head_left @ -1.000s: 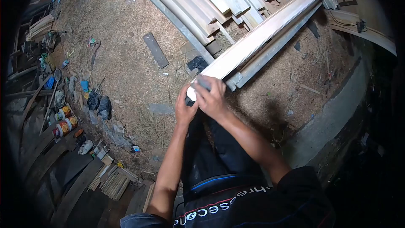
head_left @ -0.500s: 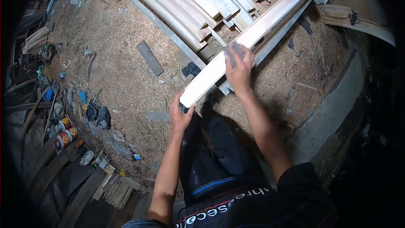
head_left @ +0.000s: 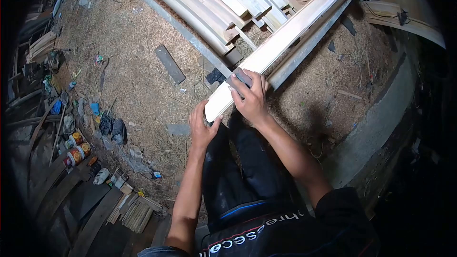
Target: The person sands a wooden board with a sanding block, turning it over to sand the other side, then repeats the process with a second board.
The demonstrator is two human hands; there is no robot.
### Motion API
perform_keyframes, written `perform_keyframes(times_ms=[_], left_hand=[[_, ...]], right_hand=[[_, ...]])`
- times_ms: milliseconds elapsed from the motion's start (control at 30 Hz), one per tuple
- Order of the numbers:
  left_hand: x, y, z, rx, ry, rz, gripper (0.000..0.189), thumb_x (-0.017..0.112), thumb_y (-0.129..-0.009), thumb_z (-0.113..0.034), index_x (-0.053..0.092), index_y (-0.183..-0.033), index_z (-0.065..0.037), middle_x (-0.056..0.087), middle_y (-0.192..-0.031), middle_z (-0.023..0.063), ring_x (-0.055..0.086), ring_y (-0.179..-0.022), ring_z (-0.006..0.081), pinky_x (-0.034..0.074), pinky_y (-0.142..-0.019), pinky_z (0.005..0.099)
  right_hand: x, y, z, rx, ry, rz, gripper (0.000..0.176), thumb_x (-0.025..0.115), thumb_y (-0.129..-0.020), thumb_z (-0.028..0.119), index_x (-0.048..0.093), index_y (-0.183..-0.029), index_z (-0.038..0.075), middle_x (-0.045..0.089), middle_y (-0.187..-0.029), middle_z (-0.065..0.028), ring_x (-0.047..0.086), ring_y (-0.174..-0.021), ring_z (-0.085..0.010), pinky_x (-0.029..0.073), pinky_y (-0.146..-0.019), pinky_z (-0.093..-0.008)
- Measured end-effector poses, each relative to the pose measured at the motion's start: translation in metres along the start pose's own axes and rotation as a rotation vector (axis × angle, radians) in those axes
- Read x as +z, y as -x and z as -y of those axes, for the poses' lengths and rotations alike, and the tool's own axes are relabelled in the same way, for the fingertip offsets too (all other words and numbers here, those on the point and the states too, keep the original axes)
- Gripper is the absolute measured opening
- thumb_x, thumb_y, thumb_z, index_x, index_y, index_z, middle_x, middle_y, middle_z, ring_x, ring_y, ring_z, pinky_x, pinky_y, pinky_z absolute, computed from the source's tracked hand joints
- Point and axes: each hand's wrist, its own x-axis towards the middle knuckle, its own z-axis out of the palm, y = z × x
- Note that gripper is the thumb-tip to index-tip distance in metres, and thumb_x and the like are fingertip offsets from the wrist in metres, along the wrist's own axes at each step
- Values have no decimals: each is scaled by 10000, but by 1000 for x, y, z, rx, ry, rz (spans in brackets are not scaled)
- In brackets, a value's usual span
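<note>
A long pale wooden board [head_left: 276, 46] runs from the upper right down to its near end in front of my legs. My left hand [head_left: 203, 126] grips that near end, fingers along the left edge and thumb at the end. My right hand [head_left: 251, 96] is wrapped round a dark grey block [head_left: 243, 78], which rests on the board's upper face a short way from the near end. The palm side of my right hand is hidden.
More wooden boards [head_left: 209, 7] lie side by side at the top. A metal beam [head_left: 176, 23] crosses beside them. A flat grey piece [head_left: 169, 64] lies on the shavings-covered ground. Tubs [head_left: 78, 153] and scrap wood [head_left: 138, 215] stand at lower left.
My right hand and the grey block have moved down the board, toward its near end and my left hand. My left hand still grips the end.
</note>
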Motion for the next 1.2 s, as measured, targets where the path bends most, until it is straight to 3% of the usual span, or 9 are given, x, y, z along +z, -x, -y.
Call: perform_keyframes(times_ms=[200,333,433,533,600,733,900,1067,1200], left_hand=[[12,-2,2,22,-9,-53,685,841,-723,-148,525,-1319,-28,600,-1268,177,568,-1183,385,416,-1017,474],[12,-1,2,-2,29,-65,685,852,-720,-167,529,-1308,-32,600,-1261,175,569,-1179,381,422,-1010,469],[11,1,0,-24,35,-57,711,872,-703,-162,525,-1310,-33,608,-1243,176,572,-1180,378,442,-999,466],[9,4,0,-193,142,-60,734,888,-685,-146,520,-1310,-30,611,-1238,178,582,-1178,368,458,-1005,457],[9,3,3,-246,264,-43,685,879,-710,-133,527,-1287,-21,603,-1258,169,592,-1183,310,465,-1022,406],[13,5,21,-158,338,-43,648,864,-710,-108,541,-1267,-37,605,-1269,171,585,-1206,300,455,-1038,401],[10,6,33,-128,366,-10,632,844,-708,-90,556,-1268,-38,626,-1263,170,597,-1216,345,465,-1044,432],[5,3,22,-118,291,-16,737,900,-663,-115,542,-1302,-33,602,-1304,183,586,-1224,358,467,-1049,425],[9,7,32,-125,327,-18,723,873,-682,-113,552,-1324,-25,600,-1324,197,584,-1233,369,467,-1050,436]], right_hand=[[25,42,44,57,-67,41,395,787,-773,151,733,-1164,153,576,-1189,-105,537,-1134,-282,374,-918,-426],[20,31,28,10,-61,43,384,788,-770,144,737,-1151,135,566,-1198,-128,526,-1122,-313,374,-970,-457],[7,-2,-1,79,4,-81,376,782,-787,132,720,-1154,81,559,-1187,-150,527,-1110,-334,403,-979,-472],[5,-12,-6,77,-2,-135,393,766,-796,120,710,-1184,95,550,-1196,-147,516,-1120,-334,385,-959,-482],[10,-3,6,95,42,-105,413,770,-793,128,702,-1199,95,547,-1200,-147,515,-1117,-337,387,-949,-470],[36,43,53,59,-58,56,415,764,-790,152,704,-1201,155,548,-1230,-123,527,-1121,-324,387,-937,-458],[41,47,58,-69,-86,161,377,762,-784,177,720,-1159,163,554,-1244,-98,534,-1130,-305,389,-943,-459],[33,26,39,97,54,-35,389,771,-780,178,700,-1161,144,545,-1246,-118,513,-1136,-325,380,-945,-483],[46,53,69,35,-42,142,450,795,-766,198,687,-1197,125,538,-1261,-155,517,-1147,-360,392,-972,-473]])
